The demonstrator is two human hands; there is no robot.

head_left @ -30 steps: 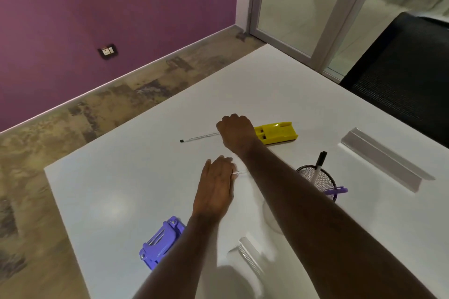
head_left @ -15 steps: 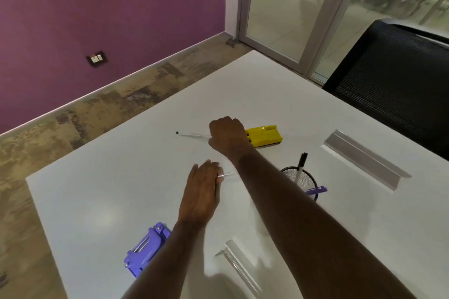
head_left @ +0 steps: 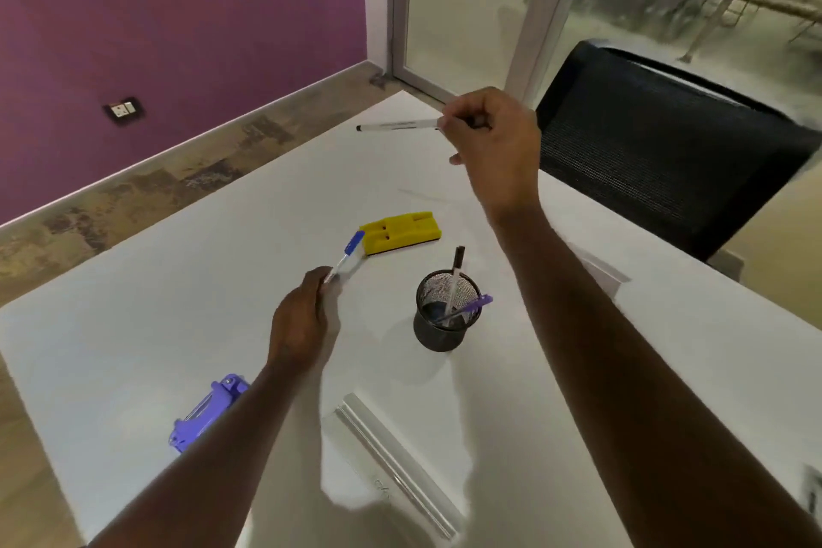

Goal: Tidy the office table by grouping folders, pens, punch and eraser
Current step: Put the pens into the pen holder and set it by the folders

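Note:
My right hand (head_left: 491, 149) is raised above the white table (head_left: 178, 311) and grips a white pen with a black tip (head_left: 398, 125), held level and pointing left. My left hand (head_left: 302, 320) hovers low over the table middle, holding a blue-capped pen (head_left: 348, 258) that points up and away. A yellow eraser (head_left: 400, 232) lies just beyond that pen. A black mesh pen cup (head_left: 445, 316) stands between my arms with a black-capped pen (head_left: 456, 276) and a purple pen (head_left: 467, 308) inside. A purple punch (head_left: 202, 414) lies at the near left, partly behind my left forearm.
A clear folder with a spine bar (head_left: 396, 463) lies near the front edge between my arms. Another clear folder (head_left: 605, 271) peeks out behind my right forearm. A black mesh chair (head_left: 667, 147) stands at the table's far right side. The table's left edge drops to the floor.
Both hands have lifted off the table, each with a pen. The right hand rose high and to the right with the white pen; the left raised the blue-capped pen.

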